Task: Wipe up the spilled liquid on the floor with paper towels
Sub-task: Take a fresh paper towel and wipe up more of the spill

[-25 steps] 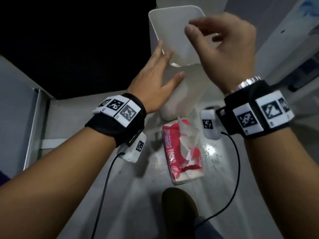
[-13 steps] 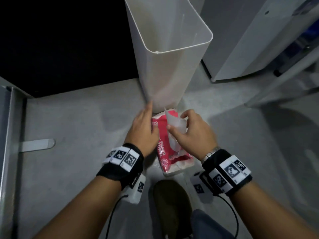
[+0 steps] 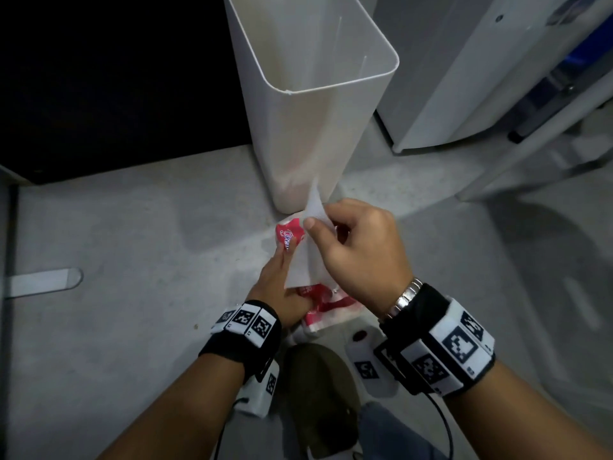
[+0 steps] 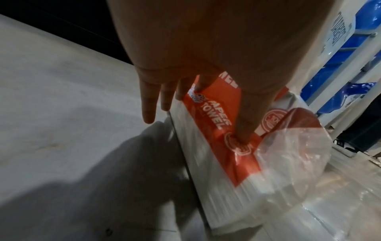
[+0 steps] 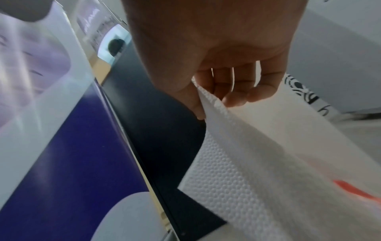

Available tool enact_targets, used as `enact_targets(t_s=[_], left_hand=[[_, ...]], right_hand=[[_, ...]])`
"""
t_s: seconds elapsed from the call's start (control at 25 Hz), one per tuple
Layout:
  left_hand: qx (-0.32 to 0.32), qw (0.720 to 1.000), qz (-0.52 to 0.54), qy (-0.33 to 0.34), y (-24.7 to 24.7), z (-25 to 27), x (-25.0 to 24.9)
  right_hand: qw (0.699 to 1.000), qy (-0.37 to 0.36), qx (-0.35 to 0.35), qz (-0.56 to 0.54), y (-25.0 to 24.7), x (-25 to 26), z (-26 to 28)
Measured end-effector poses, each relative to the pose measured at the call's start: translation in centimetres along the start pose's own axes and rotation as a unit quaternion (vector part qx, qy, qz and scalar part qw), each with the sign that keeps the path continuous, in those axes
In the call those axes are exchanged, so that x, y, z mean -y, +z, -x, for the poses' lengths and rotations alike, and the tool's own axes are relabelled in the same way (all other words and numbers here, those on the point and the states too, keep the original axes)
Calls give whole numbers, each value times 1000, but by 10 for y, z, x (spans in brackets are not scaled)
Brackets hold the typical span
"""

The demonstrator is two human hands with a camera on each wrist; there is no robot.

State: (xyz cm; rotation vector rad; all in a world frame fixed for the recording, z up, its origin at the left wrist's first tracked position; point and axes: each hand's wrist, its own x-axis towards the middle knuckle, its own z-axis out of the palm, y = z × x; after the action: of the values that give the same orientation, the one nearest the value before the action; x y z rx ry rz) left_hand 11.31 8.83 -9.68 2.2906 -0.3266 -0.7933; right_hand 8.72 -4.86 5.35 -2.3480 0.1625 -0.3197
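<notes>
Head view showed my left hand [image 3: 282, 287] pressing flat on the paper towel pack [image 3: 326, 305] on the floor while my right hand [image 3: 360, 247] pinched a sheet [image 3: 303, 260]; a steady upward pull seemed best.

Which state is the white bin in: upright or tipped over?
Upright. The white bin stands on the floor behind the paper towel pack, its open mouth facing up.

Floor [image 3: 132, 260]: pale grey, mottled concrete, dimly lit — soft shadows across it. A tall white bin [image 3: 308, 104] stands upright on it, a white cabinet [image 3: 464, 78] at right. Upper left is black, unlit.
</notes>
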Motion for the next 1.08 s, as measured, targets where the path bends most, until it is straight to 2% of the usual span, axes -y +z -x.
enact_targets(t_s=[0.08, 0.2, 0.32, 0.4, 0.44, 0.52, 0.56, 0.6, 0.68, 0.76, 0.84, 0.96, 1.08], left_hand=[[19, 999, -30, 7, 0, -2, 3], [25, 998, 4, 49, -7, -1, 7], [-3, 995, 69, 67, -34, 9, 20], [-68, 989, 128, 23, -67, 20, 32], [-112, 976, 187, -11, -87, 26, 41], [-172, 923, 338, -60, -132, 39, 60], [-188, 902, 384, -60, -155, 50, 65], [-191, 895, 401, -45, -175, 60, 71], [-153, 900, 409, 5, -205, 81, 74], [-68, 911, 403, 59, -219, 105, 65], [-1, 927, 367, 74, -217, 124, 52], [-6, 942, 333, 36, -207, 140, 47], [-71, 923, 375, -44, -199, 142, 66]], right_hand=[[999, -21, -21, -38, -7, 20, -2], [989, -35, -23, -143, -20, 47, -9], [950, 26, 58, -306, -19, 61, -12], [920, 64, 121, -366, -7, 62, -13], [907, 71, 152, -385, 2, 61, -14], [882, 87, 220, -407, 18, 63, -16], [873, 97, 255, -405, 26, 64, -17], [865, 107, 287, -397, 35, 64, -18], [847, 131, 341, -386, 52, 65, -19], [830, 145, 379, -384, 68, 73, -19], [818, 160, 402, -380, 82, 82, -22], [791, 210, 409, -403, 107, 89, -29], [739, 277, 414, -453, 127, 83, -39]])
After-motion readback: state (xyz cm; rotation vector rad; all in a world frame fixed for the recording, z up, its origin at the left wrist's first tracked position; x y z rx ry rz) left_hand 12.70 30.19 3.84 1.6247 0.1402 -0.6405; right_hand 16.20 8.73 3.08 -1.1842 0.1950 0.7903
